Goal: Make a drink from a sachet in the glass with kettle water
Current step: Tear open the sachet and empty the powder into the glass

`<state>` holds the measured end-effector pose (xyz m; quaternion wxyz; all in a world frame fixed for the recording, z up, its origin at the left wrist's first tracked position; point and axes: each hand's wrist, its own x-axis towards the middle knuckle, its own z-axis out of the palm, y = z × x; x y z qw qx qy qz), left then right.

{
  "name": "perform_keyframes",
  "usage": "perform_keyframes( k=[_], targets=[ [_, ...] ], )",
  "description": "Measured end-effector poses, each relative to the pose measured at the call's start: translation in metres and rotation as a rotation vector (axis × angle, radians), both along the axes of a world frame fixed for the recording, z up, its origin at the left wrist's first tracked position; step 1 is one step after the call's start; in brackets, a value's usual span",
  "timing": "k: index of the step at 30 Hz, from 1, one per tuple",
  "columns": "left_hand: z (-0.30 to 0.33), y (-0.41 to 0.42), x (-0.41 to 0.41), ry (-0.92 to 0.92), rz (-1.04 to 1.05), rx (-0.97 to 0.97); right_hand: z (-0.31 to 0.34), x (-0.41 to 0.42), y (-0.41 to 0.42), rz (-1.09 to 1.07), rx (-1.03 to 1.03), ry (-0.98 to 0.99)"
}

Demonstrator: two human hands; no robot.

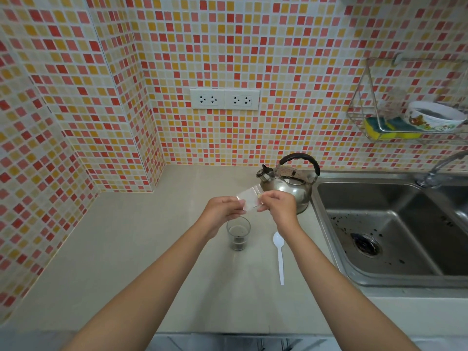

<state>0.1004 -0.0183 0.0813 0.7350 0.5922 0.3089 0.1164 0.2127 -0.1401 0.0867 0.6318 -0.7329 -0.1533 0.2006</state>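
A small pale sachet [249,197] is held up between both hands, just above and behind the glass. My left hand [222,210] pinches its left side and my right hand [277,203] pinches its right edge. The clear glass [238,234] stands on the counter below them with dark powder at its bottom. A steel kettle [291,181] with a black handle sits behind my right hand, next to the sink. A white plastic spoon [279,254] lies on the counter to the right of the glass.
A steel sink [395,231] with a tap [440,165] fills the right side. A wire rack [405,115] on the wall holds a sponge and a bowl. Two wall sockets [224,98] sit above the beige counter [126,249]; tiled walls close the left corner.
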Motion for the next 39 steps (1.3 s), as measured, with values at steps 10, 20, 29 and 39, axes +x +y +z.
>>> perform_keyframes(
  k=[10,20,29,39],
  targets=[
    [-0.011,0.038,-0.063,0.232,0.058,0.249,-0.022,-0.062,0.021,0.154,-0.17,0.149],
    [-0.075,0.056,-0.103,0.475,0.201,0.238,-0.092,-0.122,0.064,0.207,-0.34,0.131],
    [-0.1,0.061,-0.084,0.599,0.196,0.467,-0.116,-0.116,0.083,0.347,-0.716,-0.351],
    [-0.114,0.053,-0.085,0.586,0.048,0.812,-0.127,-0.113,0.075,0.492,-0.837,-0.621]
  ],
)
